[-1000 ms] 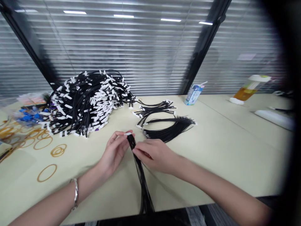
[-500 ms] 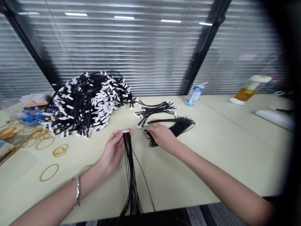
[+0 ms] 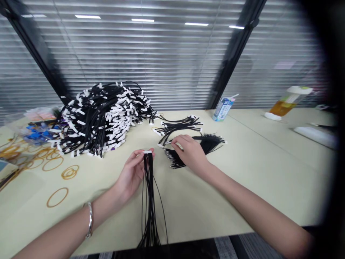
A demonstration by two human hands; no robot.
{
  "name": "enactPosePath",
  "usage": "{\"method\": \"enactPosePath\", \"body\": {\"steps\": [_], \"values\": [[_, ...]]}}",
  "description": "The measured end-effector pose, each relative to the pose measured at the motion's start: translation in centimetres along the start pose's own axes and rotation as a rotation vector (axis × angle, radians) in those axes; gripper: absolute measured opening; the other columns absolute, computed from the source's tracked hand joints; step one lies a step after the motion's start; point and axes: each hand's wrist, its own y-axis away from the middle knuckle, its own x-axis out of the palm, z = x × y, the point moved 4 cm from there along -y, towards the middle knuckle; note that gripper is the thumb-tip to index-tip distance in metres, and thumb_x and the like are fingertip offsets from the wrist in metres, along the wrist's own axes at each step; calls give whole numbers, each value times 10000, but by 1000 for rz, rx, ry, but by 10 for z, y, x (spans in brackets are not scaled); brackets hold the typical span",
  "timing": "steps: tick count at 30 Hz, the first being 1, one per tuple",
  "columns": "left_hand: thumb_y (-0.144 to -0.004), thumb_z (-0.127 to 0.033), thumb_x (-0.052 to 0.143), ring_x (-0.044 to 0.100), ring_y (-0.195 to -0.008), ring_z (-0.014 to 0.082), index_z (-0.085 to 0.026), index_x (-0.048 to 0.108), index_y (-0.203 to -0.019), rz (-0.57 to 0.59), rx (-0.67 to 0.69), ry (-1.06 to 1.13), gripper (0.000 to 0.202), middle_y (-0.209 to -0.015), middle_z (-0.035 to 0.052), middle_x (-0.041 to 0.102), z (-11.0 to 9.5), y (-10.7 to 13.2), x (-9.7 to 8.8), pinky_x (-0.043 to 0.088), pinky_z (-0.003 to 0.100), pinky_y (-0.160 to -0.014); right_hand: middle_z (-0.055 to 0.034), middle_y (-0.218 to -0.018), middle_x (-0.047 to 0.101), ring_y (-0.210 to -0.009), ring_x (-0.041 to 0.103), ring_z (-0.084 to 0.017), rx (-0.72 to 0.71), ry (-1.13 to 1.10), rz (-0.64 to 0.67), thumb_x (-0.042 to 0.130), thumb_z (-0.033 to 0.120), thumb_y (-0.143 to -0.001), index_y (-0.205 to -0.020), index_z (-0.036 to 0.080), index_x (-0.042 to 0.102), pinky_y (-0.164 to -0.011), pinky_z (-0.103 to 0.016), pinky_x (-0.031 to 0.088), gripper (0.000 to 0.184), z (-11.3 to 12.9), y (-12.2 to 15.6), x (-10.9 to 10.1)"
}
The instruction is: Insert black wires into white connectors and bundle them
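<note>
My left hand (image 3: 133,174) grips a white connector (image 3: 147,152) between thumb and fingers. Many thin black wires (image 3: 150,208) hang from this connector toward the table's near edge, with a few strands standing apart from the rest. Over a loose bundle of black wires (image 3: 175,159) with bare metal tips, my right hand (image 3: 190,153) is closed in a pinch. A thin dark wire end (image 3: 167,142) shows at its fingertips; the rest of that wire is hard to make out. The hand hides the middle of the bundle.
A big heap of black cables (image 3: 99,115) with white connectors stands at the back left. Finished-looking cables (image 3: 179,126) lie behind my right hand. Rubber bands (image 3: 58,197), blue pieces (image 3: 37,133), a drink carton (image 3: 223,109) and a bottle (image 3: 286,104) are around the table.
My right hand has risen a little off the wire bundle and shifted slightly right, its fingertips pinched. My left hand has moved slightly right with the connector, and the hanging wires have swung.
</note>
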Motion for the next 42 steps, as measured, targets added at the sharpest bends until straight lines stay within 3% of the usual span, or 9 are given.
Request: {"method": "enactPosePath", "body": {"steps": [3, 6, 9, 13, 16, 26, 42], "values": [[-871, -172, 571, 610, -1019, 167, -146, 534, -885, 19, -3, -2, 47, -1255, 114, 571, -1, 1, 2, 531, 209, -760, -55, -911, 617, -877, 542, -150, -50, -61, -120, 394, 244, -948, -935, 174, 553, -777, -282, 410, 174, 16, 3, -13], [-866, -166, 575, 606, -1020, 171, -150, 532, -882, 53, -10, 0, 49, -1215, 113, 588, -1, 2, 4, 528, 202, -720, -40, -869, 609, -794, 544, -121, -96, -112, -161, 403, 241, -948, -950, 176, 550, -719, -251, 422, 161, 36, 9, -21], [-853, -159, 592, 613, -982, 165, -158, 538, -882, 100, -26, 6, 61, -1149, 91, 614, -1, 5, 8, 524, 207, -725, -28, -826, 604, -749, 548, -107, -142, -165, -111, 421, 232, -942, -917, 176, 550, -657, -224, 420, 143, 54, 14, -20], [-828, -152, 623, 625, -773, 118, -199, 546, -982, 145, -55, 20, 179, -1051, 48, 641, 0, 10, 14, 516, 214, -685, -34, -858, 629, -757, 571, -107, -181, -203, 7, 423, 201, -933, -918, 166, 536, -639, -217, 420, 119, 67, 20, -11], [-819, -150, 632, 629, -797, 128, -225, 530, -1079, 139, -70, 17, 289, -1068, 49, 640, 0, 12, 15, 511, 227, -713, -32, -851, 639, -722, 580, -109, -175, -185, 50, 420, 199, -928, -926, 159, 527, -623, -220, 416, 114, 67, 24, -4], [-852, -161, 596, 612, -842, 123, -192, 552, -1002, 163, -64, 0, 159, -1111, 61, 618, 1, 12, 16, 496, 217, -735, -12, -718, 622, -542, 537, -96, -159, -81, 118, 347, 236, -949, -1014, 157, 522, -511, -225, 320, 203, 60, 30, 6], [-813, -167, 642, 624, -811, 131, -173, 585, -909, 142, -53, 17, 112, -1078, 58, 629, 1, 12, 14, 519, 216, -694, -38, -773, 652, -568, 567, -112, -95, -85, 147, 310, 284, -971, -1050, 158, 543, -513, -260, 289, 276, 58, 31, 9]]}}
